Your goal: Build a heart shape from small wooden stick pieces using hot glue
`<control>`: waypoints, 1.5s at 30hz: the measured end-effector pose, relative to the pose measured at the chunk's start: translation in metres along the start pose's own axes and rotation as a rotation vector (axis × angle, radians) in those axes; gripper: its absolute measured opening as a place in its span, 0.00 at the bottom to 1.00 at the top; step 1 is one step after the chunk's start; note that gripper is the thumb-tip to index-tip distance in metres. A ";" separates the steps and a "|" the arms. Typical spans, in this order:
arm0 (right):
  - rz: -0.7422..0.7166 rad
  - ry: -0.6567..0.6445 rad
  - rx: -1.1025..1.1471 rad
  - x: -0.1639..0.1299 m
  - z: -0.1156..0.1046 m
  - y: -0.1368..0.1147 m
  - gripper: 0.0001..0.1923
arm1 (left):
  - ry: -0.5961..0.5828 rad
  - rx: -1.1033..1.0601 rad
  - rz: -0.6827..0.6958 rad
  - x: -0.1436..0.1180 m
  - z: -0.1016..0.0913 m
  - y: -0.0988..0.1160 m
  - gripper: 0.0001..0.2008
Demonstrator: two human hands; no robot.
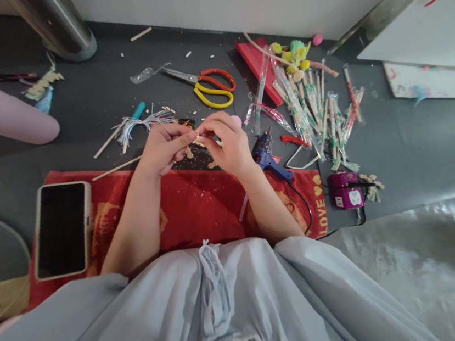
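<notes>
My left hand (167,145) and my right hand (230,144) meet over the front of the dark mat, fingertips almost touching. Both are closed in a pinch around a small beige piece (200,140), mostly hidden by the fingers; its kind cannot be made out. Beige crumbs and scraps (189,153) lie just beneath. Left of my left hand are a tuft of white strings (131,128), a teal tube (138,110) and thin pale sticks (110,138). A blue glue gun (268,156) rests beside my right wrist.
Scissors (205,83) with red and yellow handles lie beyond the hands. Many wrapped sticks (310,106) are piled at the right by a red packet (260,67). A phone (62,230) lies on the red cloth (198,205). A purple box (347,191) with a cord sits at right.
</notes>
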State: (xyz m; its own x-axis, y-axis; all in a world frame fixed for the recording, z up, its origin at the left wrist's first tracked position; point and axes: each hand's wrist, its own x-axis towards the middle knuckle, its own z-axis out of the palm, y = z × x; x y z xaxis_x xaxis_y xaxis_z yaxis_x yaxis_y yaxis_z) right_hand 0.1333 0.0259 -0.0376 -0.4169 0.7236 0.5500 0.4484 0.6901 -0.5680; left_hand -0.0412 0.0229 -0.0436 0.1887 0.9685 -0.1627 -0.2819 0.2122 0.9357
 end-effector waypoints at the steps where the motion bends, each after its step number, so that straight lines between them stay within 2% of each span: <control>1: -0.015 0.003 -0.018 0.000 0.000 0.000 0.14 | 0.006 -0.013 -0.017 -0.001 0.001 0.001 0.21; 7: -0.022 0.034 -0.083 0.000 0.001 0.001 0.12 | 0.018 -0.049 -0.092 -0.003 0.001 0.006 0.16; 11: -0.008 0.019 -0.054 0.000 0.002 0.001 0.10 | 0.012 -0.067 -0.145 -0.002 -0.002 0.007 0.16; 19: 0.032 -0.040 -0.030 0.000 -0.003 0.002 0.10 | 0.037 -0.001 -0.183 0.000 -0.001 0.008 0.10; 24: 0.157 -0.193 -0.151 0.007 -0.040 0.002 0.12 | 0.086 0.038 -0.149 0.003 0.001 0.008 0.07; 28: 0.421 -0.337 -0.370 0.005 -0.083 -0.005 0.13 | 0.073 0.063 -0.149 0.003 0.002 0.009 0.06; 32: 0.685 -0.463 -0.527 -0.014 -0.120 -0.014 0.12 | 0.066 0.080 -0.155 0.004 0.001 0.009 0.05; 35: 0.813 -0.512 -0.611 -0.037 -0.135 -0.018 0.15 | 0.061 0.076 -0.155 0.004 0.000 0.008 0.06; 40: 0.872 -0.658 -0.751 -0.068 -0.129 -0.016 0.25 | 0.079 0.106 -0.149 0.005 -0.002 0.007 0.05; 45: 0.819 -0.698 -0.812 -0.076 -0.113 -0.009 0.21 | 0.095 0.112 -0.139 0.004 -0.003 0.009 0.06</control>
State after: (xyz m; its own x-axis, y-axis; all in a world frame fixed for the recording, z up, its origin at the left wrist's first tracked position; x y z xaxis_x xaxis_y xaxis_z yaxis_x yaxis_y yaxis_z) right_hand 0.2504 -0.0362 -0.0049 -0.0091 0.9433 -0.3318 0.9967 0.0355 0.0735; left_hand -0.0454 0.0288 -0.0367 0.1273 0.9398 -0.3171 -0.1523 0.3344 0.9300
